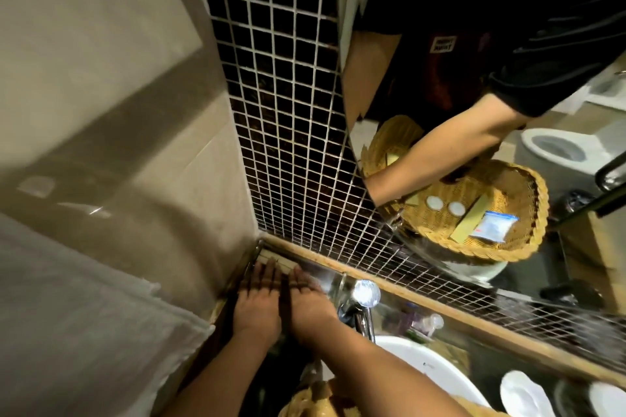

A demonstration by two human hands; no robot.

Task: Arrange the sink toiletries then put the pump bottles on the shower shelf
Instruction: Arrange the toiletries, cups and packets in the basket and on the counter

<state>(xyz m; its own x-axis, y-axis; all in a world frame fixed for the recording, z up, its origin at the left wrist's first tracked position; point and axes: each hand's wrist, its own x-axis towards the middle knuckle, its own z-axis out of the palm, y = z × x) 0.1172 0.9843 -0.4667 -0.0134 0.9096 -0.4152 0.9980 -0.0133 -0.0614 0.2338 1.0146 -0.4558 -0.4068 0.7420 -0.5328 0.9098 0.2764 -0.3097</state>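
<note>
- Both hands pressed flat, fingers spread and gripping nothing, side by side in the counter corner: left hand (258, 306) against the beige wall (111, 105), right hand (310, 303) just beside the chrome tap (362, 305).
- Fingers aimed toward the dark tiled strip (288, 112) and mirror (474, 44).
- Wicker basket (315, 399), barely in view at the bottom edge, near the white sink (430, 369).
- Seen in the mirror: the basket's reflection holding packets and two white caps.
- Blurred small bottles (425, 323) behind the tap; orientation unclear.
</note>
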